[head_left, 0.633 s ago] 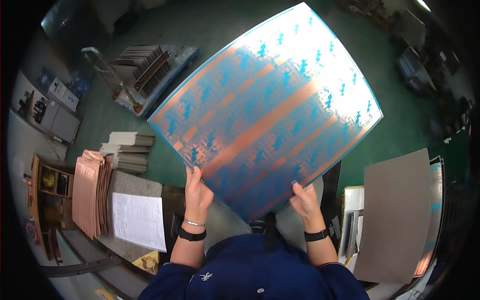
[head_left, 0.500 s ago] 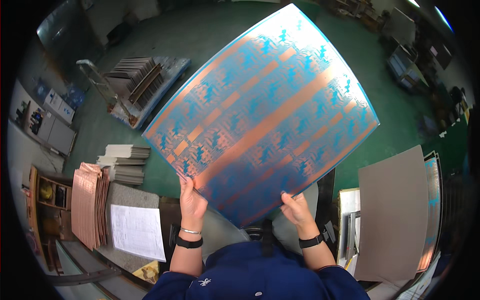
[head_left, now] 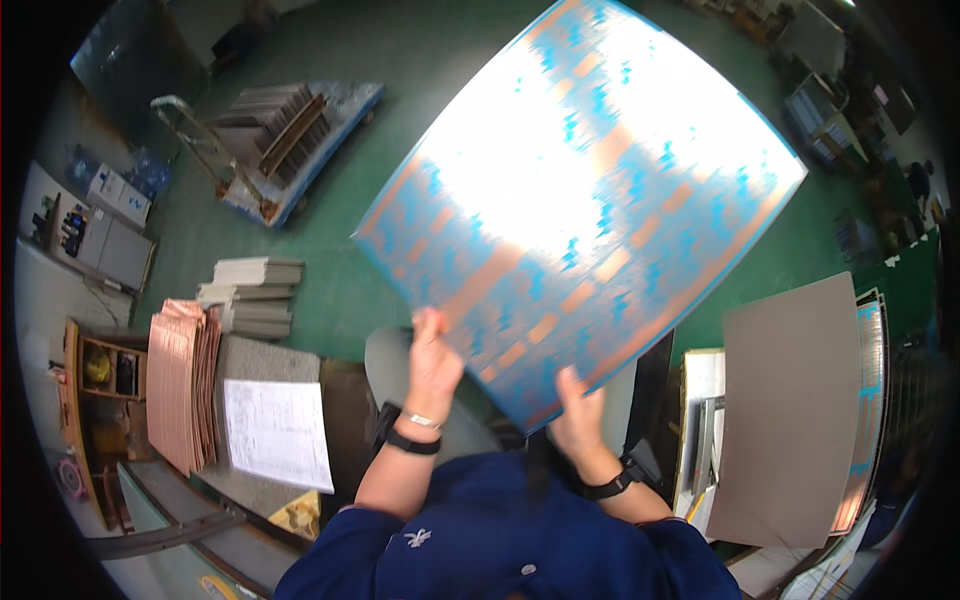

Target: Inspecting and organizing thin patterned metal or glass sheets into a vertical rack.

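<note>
A large thin circuit board panel (head_left: 520, 300), copper with a blue pattern, is held up tilted in front of me. Strong glare whitens much of its upper face. My left hand (head_left: 436, 370) pinches its lower left edge, fingers mostly behind it. At the lower right edge, my right hand (head_left: 580, 415) grips with the thumb on the near side and the other fingers hidden behind the panel. The panel's bottom corner points toward my lap, between the two hands.
To the left stand upright copper sheets (head_left: 180, 390), a printed paper sheet (head_left: 277, 425) on a grey surface, and stacked grey boards (head_left: 250, 295). Beyond them is a blue cart (head_left: 340, 120) loaded with panels. At right, a large grey board (head_left: 790, 410) leans before more blue-patterned panels (head_left: 868, 400).
The panel has moved right and up, and its tilt has changed, so glare now covers much of it. My left hand has shifted right and upward with it.
</note>
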Tool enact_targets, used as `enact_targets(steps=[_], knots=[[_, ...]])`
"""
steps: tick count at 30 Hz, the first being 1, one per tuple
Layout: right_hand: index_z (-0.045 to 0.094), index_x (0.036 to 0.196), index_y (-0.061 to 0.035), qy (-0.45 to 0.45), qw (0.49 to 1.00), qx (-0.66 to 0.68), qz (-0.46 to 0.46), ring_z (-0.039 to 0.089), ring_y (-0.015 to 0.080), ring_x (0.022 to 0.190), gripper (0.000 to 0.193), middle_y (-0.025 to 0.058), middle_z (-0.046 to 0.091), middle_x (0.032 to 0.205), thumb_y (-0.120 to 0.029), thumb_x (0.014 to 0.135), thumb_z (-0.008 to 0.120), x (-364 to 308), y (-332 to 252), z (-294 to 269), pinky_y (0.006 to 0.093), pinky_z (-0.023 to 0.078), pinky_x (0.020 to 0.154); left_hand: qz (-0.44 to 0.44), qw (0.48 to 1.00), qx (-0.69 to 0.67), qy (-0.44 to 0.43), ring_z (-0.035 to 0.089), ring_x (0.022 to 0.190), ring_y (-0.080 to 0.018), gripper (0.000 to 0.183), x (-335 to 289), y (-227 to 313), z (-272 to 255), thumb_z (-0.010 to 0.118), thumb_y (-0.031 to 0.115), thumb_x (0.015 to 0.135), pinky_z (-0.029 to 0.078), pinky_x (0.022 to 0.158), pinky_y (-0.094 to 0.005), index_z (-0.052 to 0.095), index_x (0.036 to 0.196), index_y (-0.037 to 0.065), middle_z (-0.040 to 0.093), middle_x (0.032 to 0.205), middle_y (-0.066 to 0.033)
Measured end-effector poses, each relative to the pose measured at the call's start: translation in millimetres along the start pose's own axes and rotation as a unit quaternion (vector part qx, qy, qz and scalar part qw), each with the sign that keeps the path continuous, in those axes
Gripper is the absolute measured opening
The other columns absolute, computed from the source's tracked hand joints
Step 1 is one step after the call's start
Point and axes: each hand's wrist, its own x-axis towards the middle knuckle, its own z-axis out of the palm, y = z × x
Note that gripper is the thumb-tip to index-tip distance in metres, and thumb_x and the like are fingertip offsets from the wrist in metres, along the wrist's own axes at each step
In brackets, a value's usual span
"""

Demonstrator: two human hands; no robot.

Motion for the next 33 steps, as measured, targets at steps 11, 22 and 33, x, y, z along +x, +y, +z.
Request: enact_targets(steps=[11, 22, 33], knots=[[0.050, 0.112, 0.0081, 0.123, 0.881, -0.394, -0.231, 0.056, 0.0133, 0.071, 0.030, 0.0102, 0.060, 0.083, -0.013, 0.091, 0.053, 133, -76, -63, 0.0256, 0.046, 0.064, -0.044, 0.807, 0.588, 0.041, 0.055, 0.078, -0.0072, 0.024, 110, -58, 3, 0.049, 0.014, 0.093, 0.047, 0.070, -0.0202, 0.058, 0.113, 0.003, 0.063, 0.098, -0.0047], [0.050, 0.123, 0.0004, 0.027, 0.862, -0.502, -0.067, 0.065, 0.0352, 0.080, 0.035, 0.0279, 0.061, 0.088, -0.006, 0.088, 0.052, 238, 3, -66, 0.0367, 0.051, 0.069, 0.107, 0.713, 0.688, 0.081, 0.059, 0.081, -0.0083, 0.019, 204, -122, -22, 0.052, 0.009, 0.091, 0.046, 0.074, -0.0225, 0.062, 0.106, 0.002, 0.065, 0.096, -0.0041], [0.049, 0.123, 0.0018, 0.031, 0.854, -0.520, -0.011, 0.064, 0.0345, 0.092, 0.035, 0.0276, 0.062, 0.095, -0.006, 0.089, 0.050, 259, -1, -64, 0.0359, 0.051, 0.076, 0.195, 0.547, 0.813, -0.022, 0.041, 0.125, -0.0293, 0.025, 240, -182, -29, 0.059, 0.006, 0.083, 0.029, 0.106, -0.0414, 0.062, 0.108, 0.008, 0.054, 0.125, -0.0092]])
